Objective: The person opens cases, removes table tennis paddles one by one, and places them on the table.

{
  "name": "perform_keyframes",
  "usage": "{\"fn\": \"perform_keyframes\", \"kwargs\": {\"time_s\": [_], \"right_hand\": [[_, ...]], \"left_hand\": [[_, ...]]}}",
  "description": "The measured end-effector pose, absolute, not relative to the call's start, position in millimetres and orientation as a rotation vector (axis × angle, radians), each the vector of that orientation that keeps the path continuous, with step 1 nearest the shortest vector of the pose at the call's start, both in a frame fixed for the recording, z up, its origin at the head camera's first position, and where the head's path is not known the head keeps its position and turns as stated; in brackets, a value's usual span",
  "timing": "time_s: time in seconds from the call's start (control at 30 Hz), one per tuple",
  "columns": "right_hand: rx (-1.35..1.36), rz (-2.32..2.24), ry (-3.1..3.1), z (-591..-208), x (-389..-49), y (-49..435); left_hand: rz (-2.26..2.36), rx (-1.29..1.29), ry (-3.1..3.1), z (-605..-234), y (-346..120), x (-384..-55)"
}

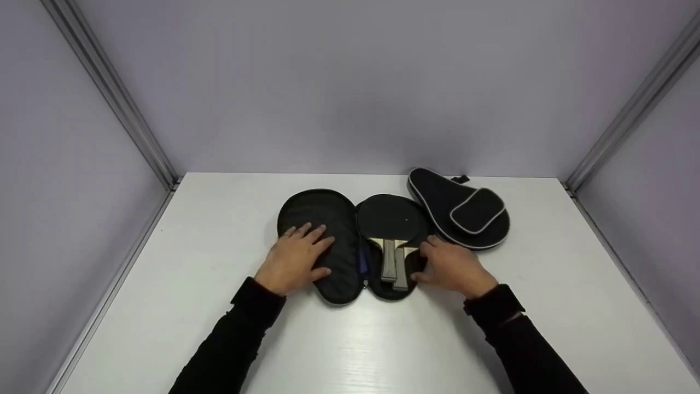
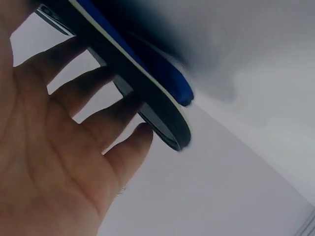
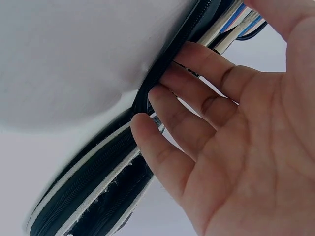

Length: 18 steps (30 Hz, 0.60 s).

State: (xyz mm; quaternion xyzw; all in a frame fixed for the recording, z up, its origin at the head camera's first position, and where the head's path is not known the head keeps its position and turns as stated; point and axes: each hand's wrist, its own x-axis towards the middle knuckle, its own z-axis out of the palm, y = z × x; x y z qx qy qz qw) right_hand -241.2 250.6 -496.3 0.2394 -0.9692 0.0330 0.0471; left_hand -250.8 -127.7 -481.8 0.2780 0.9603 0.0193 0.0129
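Observation:
A black zip case lies unfolded on the white table, its left half beside its right half. Spread flat, my left hand rests on that left half; its straight fingers also reach across the case in the left wrist view. Two table tennis bats lie overlapped in the right half: a black blade shows on top, and the two handles point toward me. My right hand touches the right rim of the case, thumb near the handles. In the right wrist view its fingers lie nearly straight along the zipped edge.
A second black bat case with white piping and a front pocket lies closed at the back right, against the open case. Pale walls enclose the table at the back and on both sides.

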Motion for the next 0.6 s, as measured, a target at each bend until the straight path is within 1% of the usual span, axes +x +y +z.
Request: {"fn": "perform_keyframes", "kwargs": {"time_s": [0.43,0.6], "right_hand": [[0.734,0.085,-2.972,-494.9,-240.3,248.9],[0.738,0.063,-2.959,-494.8,-240.1,251.3]], "left_hand": [[-0.255,1.199,3.023,-489.5,-74.8,-233.7],[-0.252,1.335,3.064,-489.6,-51.6,-228.4]]}}
